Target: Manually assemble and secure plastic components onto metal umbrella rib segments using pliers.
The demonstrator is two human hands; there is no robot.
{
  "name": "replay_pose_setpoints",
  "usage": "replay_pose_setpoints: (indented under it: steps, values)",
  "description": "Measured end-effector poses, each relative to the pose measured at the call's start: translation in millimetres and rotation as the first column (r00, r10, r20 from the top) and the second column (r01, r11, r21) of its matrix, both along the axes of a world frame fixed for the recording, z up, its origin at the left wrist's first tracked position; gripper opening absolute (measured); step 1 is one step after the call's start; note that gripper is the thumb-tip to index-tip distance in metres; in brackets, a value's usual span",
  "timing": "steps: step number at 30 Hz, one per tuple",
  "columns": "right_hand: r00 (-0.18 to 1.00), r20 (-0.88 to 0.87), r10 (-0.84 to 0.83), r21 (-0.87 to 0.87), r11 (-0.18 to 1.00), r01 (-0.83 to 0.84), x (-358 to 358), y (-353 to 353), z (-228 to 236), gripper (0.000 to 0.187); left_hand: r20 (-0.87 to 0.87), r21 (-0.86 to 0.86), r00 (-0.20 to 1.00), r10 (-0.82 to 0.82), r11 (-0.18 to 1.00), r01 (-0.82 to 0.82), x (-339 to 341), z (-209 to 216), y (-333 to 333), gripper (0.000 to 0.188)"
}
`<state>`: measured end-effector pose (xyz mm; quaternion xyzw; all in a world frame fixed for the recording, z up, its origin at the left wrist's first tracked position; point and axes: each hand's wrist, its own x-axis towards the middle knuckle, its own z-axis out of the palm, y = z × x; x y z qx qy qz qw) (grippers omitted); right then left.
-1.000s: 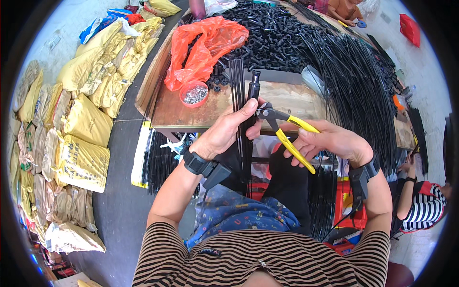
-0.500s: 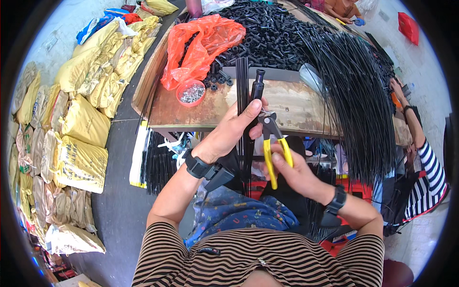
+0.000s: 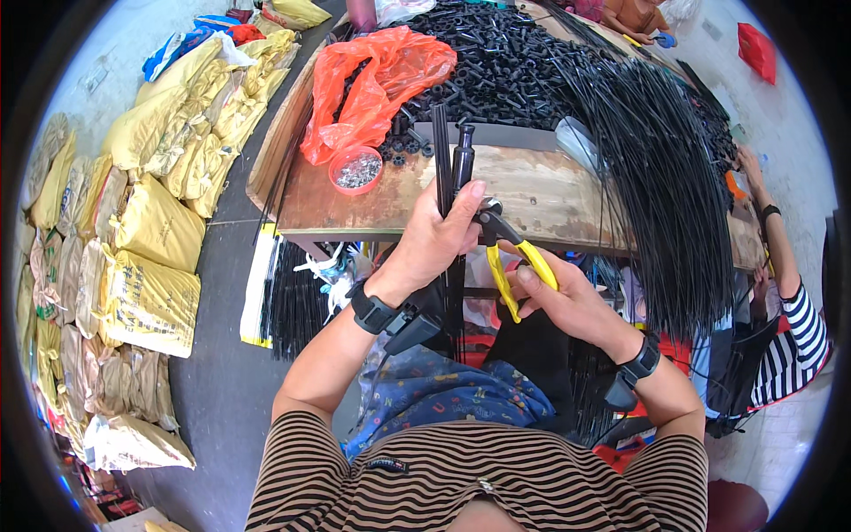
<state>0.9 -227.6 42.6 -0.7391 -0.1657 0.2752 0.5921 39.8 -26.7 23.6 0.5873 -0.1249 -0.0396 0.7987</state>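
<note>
Pliers (image 3: pixel 512 266) with yellow rubbery handles sit clamped in the right hand (image 3: pixel 567 301), steel nose at a slim black rod (image 3: pixel 459 191) that the left hand (image 3: pixel 434 239) grips upright above the near edge of the worn wooden table (image 3: pixel 550 191). If the squeeze lands off-centre, the smooth round rod could probably twist or slip, nipping the left thumb just beside the nose.

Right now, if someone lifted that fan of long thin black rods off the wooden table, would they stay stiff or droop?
The long thin black rods would probably droop: their ends already bend down over the edge of the wooden table. Being so thin, each looks light. Loose and smooth-looking, they might slide apart unless gripped as a bundle.
</note>
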Motion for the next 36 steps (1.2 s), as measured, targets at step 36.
replay_pose_setpoints:
  steps: [36]
  values:
    - [0.677,0.716,0.171,-0.420,0.880,0.222,17.7,-16.4,27.5,0.040,0.001,0.038,1.000,-0.012,0.999,0.012,-0.4,3.6,-0.7,0.025]
